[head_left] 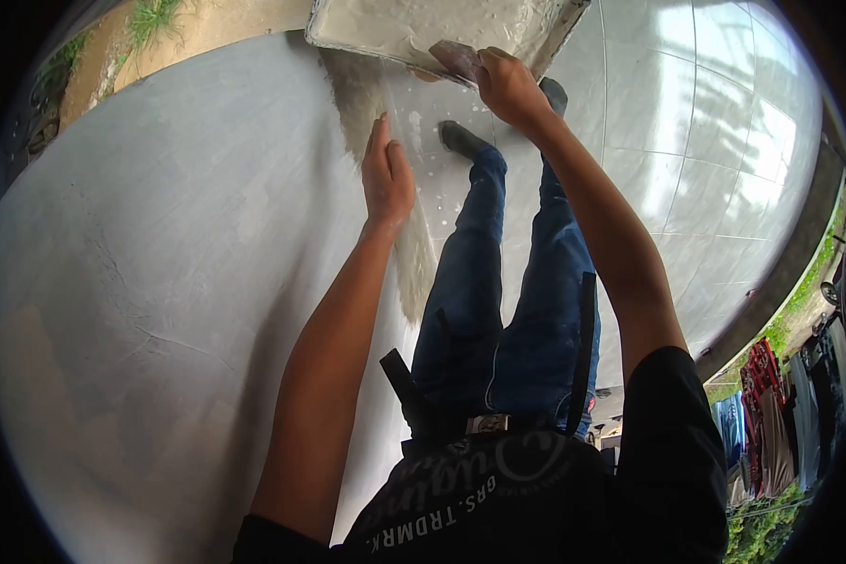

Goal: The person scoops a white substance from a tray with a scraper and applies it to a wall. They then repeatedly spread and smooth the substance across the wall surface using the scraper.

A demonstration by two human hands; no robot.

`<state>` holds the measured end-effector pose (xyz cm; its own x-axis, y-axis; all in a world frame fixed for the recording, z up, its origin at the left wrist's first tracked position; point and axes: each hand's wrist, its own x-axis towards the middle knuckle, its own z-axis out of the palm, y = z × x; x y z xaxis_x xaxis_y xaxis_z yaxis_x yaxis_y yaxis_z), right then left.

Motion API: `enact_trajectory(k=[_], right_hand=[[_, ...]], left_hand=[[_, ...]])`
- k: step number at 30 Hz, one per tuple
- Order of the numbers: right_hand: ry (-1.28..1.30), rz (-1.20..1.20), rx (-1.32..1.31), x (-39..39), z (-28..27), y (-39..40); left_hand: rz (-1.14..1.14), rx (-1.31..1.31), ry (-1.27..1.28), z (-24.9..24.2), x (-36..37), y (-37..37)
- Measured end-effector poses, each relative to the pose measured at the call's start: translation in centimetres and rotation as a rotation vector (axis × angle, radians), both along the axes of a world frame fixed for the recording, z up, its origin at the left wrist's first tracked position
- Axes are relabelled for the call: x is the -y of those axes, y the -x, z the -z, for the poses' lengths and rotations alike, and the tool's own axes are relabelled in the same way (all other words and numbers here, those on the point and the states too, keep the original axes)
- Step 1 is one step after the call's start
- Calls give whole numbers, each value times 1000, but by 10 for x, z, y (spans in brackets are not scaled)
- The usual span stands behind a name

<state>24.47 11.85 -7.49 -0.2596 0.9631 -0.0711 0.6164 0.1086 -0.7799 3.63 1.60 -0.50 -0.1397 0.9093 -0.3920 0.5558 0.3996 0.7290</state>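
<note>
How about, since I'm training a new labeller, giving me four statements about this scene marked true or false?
1. The right hand grips a flat tool by the tray. True.
2. The left hand grips a second tool. False: it is empty, its fingers extended.
3. Pale paste lies in the tray. True.
4. The person's trousers are bright red. False: they are blue.

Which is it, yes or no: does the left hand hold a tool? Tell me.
No, the left hand is open and empty, while the right hand grips a flat scraper.
</note>
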Motion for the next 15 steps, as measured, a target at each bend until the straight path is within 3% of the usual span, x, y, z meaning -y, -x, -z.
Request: enact_trajectory(k=[4, 7, 9, 15], right_hand=[[-61, 77, 1, -3, -8, 9], [36, 7, 141, -3, -7, 2], [-273, -84, 120, -3, -15, -4], [-347, -72, 181, 27, -33, -20]], left_hand=[[-3, 1, -4, -1, 1, 4], [-6, 11, 14, 0, 2, 3], [-23, 19, 28, 2, 2, 5], [-13, 9, -15, 6, 7, 0]])
